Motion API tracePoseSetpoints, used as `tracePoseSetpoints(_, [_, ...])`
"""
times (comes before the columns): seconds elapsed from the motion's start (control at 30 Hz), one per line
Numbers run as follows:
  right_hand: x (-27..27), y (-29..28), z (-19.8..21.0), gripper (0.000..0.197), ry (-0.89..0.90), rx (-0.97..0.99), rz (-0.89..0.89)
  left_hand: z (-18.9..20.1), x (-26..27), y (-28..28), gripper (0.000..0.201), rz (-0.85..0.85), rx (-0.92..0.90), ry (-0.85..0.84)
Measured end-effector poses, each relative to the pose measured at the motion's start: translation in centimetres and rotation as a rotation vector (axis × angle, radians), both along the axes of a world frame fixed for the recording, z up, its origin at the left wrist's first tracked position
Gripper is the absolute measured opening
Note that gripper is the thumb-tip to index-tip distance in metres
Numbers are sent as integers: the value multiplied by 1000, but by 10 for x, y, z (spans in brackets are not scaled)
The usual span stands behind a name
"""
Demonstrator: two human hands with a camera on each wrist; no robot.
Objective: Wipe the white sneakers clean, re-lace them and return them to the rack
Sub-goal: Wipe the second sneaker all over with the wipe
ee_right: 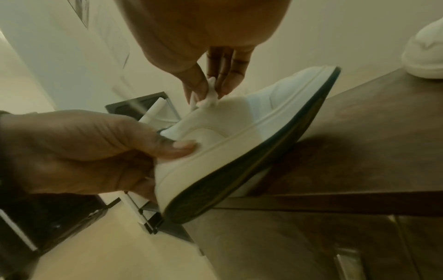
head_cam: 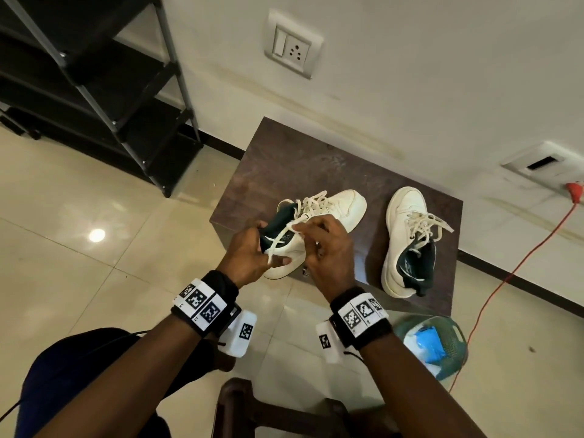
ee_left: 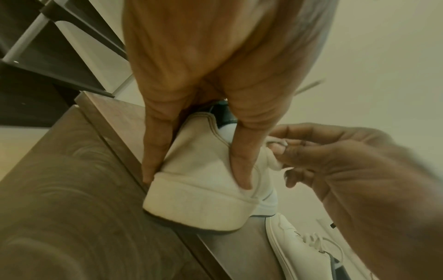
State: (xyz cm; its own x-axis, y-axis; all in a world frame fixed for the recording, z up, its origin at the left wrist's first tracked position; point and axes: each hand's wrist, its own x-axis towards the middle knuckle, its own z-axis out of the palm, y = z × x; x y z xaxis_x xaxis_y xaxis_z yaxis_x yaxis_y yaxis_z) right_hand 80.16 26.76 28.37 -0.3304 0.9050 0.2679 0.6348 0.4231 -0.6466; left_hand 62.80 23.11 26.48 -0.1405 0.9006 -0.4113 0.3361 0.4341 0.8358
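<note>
One white sneaker (head_cam: 338, 207) with a dark lining is tilted up at the near left edge of the brown table (head_cam: 284, 159). My left hand (head_cam: 252, 248) grips its heel (ee_left: 199, 189), thumb on one side and fingers on the other. Just above the shoe's opening, my right hand (head_cam: 305, 230) pinches a loose white lace (head_cam: 281, 240) between thumb and fingertips (ee_right: 225, 83). The lace runs down across my left hand. The second white sneaker (head_cam: 404, 235) lies on the table to the right, toe away from me, loosely laced and untouched.
A black shoe rack (head_cam: 94, 90) stands against the wall to the left of the table. On the floor at my right sits a green mesh basket (head_cam: 455, 336) holding a blue cloth (head_cam: 429, 343). An orange cable (head_cam: 505, 279) trails across the floor. A dark stool (head_cam: 240, 396) is below my arms.
</note>
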Motion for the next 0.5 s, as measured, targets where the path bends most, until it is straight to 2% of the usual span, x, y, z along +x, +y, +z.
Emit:
tracePoseSetpoints(0.17, [16,38,-3,25,-35,-91,-294,5,-4,1,62,18,-12,-58])
tracePoseSetpoints(0.23, [4,24,2,22,-4,-58,-269,6,-6,3,62,46,-33,-99])
tracePoseSetpoints(0.33, [-13,-14,5,24,67,-17,-75,7,-10,6,66,104,-79,-234])
tracePoseSetpoints(0.4, [-11,-17,2,27,67,0,27,8,-14,8,74,115,-107,-287])
tracePoseSetpoints(0.43, [-6,-9,0,28,71,-5,26,8,-15,8,79,116,-122,-305])
tracePoseSetpoints(0.5, [4,15,-4,26,99,-44,-96,-2,-18,8,92,119,-143,-337])
